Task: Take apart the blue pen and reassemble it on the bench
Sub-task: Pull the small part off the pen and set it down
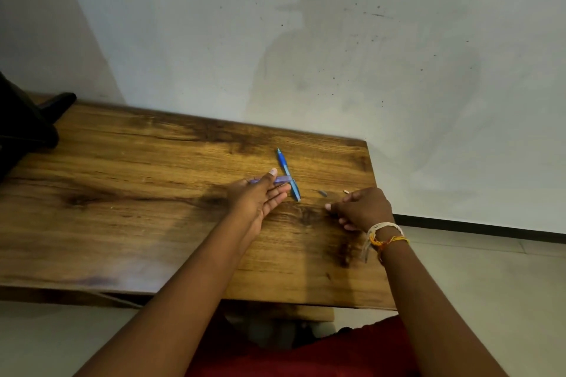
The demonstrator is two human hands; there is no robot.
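Bench: blue pen seemingly touches left grip.

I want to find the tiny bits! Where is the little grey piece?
In the head view, the little grey piece lies on the wooden bench, right of the blue pen and just beyond the right hand.

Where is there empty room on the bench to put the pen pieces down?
The widest bare patch of the bench runs from the left hand out to the black object at the far left end. The near edge between both forearms is bare too. It is crowded around the blue pen, the small grey piece and the right hand.
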